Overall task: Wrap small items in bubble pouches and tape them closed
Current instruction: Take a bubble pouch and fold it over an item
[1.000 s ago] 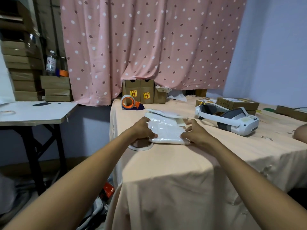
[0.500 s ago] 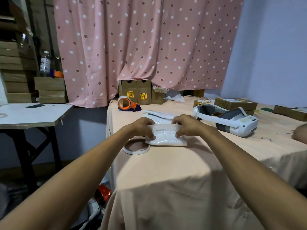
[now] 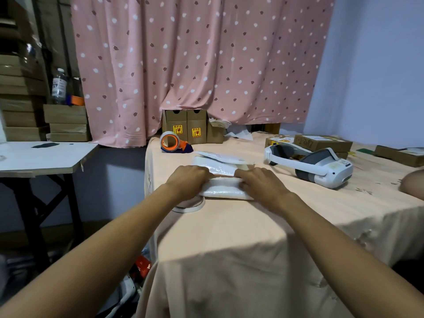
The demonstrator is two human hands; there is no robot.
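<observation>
A white bubble pouch [image 3: 226,190] lies folded on the peach tablecloth [image 3: 229,226] near the table's left edge. My left hand [image 3: 187,180] grips its left end, fingers curled over the fold. At the pouch's right end my right hand [image 3: 260,182] does the same, knuckles up. Whatever is inside the pouch is hidden. A flat white tape roll [image 3: 191,206] sits partly under my left wrist, touching the pouch's near left corner. More white pouches [image 3: 220,159] are stacked just behind my hands.
An orange tape dispenser [image 3: 171,142] and small brown boxes [image 3: 185,129] stand at the back by the pink curtain. A white headset [image 3: 309,166] and flat cartons [image 3: 321,143] lie to the right. Another person's elbow [image 3: 413,183] shows at the right edge. A white side table [image 3: 46,157] stands left.
My hands went from the pouch's sides to its far edge and brought that edge over toward me. The pouch now lies as a narrower folded bundle under both hands.
</observation>
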